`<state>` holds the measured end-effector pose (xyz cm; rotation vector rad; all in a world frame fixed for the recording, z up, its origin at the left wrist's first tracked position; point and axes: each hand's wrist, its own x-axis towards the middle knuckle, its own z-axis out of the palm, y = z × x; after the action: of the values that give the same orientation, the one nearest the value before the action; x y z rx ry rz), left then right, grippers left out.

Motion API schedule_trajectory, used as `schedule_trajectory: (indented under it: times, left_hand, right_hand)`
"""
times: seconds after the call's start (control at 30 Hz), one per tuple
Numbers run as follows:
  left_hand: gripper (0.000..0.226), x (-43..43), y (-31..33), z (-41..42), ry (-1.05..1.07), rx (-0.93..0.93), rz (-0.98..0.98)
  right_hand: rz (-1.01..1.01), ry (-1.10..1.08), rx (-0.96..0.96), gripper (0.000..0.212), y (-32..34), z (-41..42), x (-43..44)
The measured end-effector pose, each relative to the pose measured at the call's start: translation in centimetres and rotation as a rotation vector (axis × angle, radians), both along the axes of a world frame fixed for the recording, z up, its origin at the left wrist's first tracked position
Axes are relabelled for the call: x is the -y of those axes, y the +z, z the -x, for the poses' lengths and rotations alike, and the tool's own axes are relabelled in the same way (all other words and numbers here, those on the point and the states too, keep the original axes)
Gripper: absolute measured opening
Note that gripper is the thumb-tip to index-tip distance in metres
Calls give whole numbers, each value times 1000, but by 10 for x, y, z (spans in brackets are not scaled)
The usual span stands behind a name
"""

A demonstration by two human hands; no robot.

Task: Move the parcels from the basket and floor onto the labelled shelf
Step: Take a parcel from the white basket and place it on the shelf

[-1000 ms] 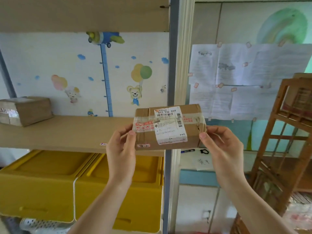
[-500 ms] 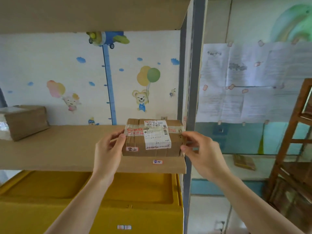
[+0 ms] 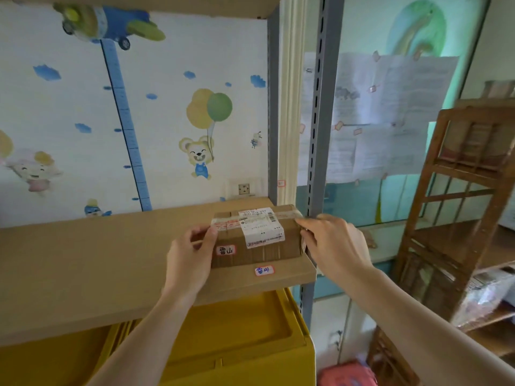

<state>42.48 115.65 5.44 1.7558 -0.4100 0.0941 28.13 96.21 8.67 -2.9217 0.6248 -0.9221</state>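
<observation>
At shelf's (image 3: 111,260) right end, box (image 3: 255,238) down above matching tag (image 3: 264,270) — left hand (image 3: 192,254), right hand (image 3: 331,243) clasping its ends — release pending, other parcels unseen.

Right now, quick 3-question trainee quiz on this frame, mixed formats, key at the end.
1. True or false: the brown cardboard parcel rests on the tan shelf board.
2. Multiple choice: the small red-bordered sticker on the shelf edge sits A) directly below the parcel, B) at the shelf's far left, C) on the yellow plastic bin.
3. Fill in: the left hand and right hand each keep a grip on an ____ of the parcel.

Key: 1 true; 2 A; 3 end.
</observation>
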Motion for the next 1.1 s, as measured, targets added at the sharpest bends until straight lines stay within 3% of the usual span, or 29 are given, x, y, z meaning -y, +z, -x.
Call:
schedule_trajectory:
  times: [0.2,0.4,0.5,0.6,0.67,0.77,0.87,0.97,1.1]
  left_hand:
    - [42,2,-1,-8,3,42,-12]
    - [35,3,1,-6,15,66,-15]
    - [25,1,4,7,86,273,11]
    - [24,19,17,43,2,445,66]
    - [29,45,24,73,-3,587,-11]
    - [36,88,33,99,195,775,-172]
    - [38,105,26,95,349,646,-200]
    - [34,107,12,88,368,453,-179]
    - [32,111,12,92,457,398,-235]
  right_hand:
    - [2,-19,18,36,-1,-10,4]
    - [-3,30,61,36,-4,-10,10]
    - [-55,141,210,34,-6,0,18]
    - [-117,303,261,42,-9,29,35]
    - [-196,379,267,51,-5,57,50]
    - [-220,362,293,55,3,110,89]
    - [-277,308,368,51,5,167,136]
    - [-313,293,430,50,6,215,177]
    - [-344,297,427,53,4,250,214]
